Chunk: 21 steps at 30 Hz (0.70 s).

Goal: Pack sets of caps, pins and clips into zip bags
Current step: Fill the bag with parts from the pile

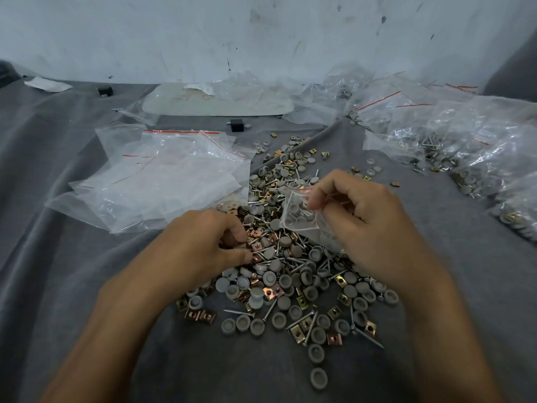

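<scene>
Item, near edge of the bench: one stray grey cap [318, 378], lying apart from the rest, hollow side up.

Item, centre: loose pile [290, 274] of grey caps, screw-like pins [302, 319] and brass-coloured clips [270, 292], mixed together and spread flat, probably so single pieces can be picked out.

Item: left hand [203, 242], fingers curled down into the pile, thumb and fingertips pinching among the clips.

Item: right hand [369, 216], raised just over the pile, pinching the mouth of a small zip bag [296, 216]. The bag is held open toward the left hand, likely to receive parts. Caps and pins already show inside, so the set looks partly filled.

Item, left of the pile: stack of empty zip bags [174, 181], red-striped, touching the pile's edge, within easy reach.

Item, right side to the far right corner: heap of filled bags [465, 146], kept apart from the empties.

Item, far edge: pale flat tray [218, 104] and a small black block [236, 125].

Item: grey cloth [58, 199] covering the bench, with folds that could hide small parts.

Obstructions: none between the hands and the bag mouth.
</scene>
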Each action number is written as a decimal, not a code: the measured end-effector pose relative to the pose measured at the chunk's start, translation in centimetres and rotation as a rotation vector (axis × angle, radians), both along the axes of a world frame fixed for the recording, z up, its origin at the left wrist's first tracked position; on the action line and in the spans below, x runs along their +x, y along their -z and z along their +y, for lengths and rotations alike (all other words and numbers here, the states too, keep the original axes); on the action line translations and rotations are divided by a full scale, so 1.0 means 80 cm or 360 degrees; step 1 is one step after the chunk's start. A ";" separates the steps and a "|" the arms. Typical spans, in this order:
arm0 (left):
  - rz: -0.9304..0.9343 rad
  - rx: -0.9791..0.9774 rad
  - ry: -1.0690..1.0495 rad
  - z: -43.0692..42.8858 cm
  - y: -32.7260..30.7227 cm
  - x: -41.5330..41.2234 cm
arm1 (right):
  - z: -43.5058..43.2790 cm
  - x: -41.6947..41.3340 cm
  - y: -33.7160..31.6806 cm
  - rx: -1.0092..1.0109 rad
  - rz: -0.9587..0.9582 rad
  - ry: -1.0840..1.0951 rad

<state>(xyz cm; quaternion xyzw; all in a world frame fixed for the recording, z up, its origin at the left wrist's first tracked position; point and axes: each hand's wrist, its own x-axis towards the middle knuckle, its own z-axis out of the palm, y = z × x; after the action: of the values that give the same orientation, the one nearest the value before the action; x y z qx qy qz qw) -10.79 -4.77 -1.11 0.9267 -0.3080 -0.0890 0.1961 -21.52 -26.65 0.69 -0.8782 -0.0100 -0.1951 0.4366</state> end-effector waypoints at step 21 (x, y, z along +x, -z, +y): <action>-0.0067 -0.1103 0.0073 -0.047 0.016 -0.039 | 0.007 0.001 -0.001 -0.0063 -0.0006 -0.0015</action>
<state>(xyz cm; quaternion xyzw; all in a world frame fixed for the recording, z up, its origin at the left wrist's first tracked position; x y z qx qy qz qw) -13.87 -8.50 -2.42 0.7994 -0.3448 0.0355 0.4907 -21.41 -26.13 0.81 -0.8862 -0.0188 -0.1946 0.4200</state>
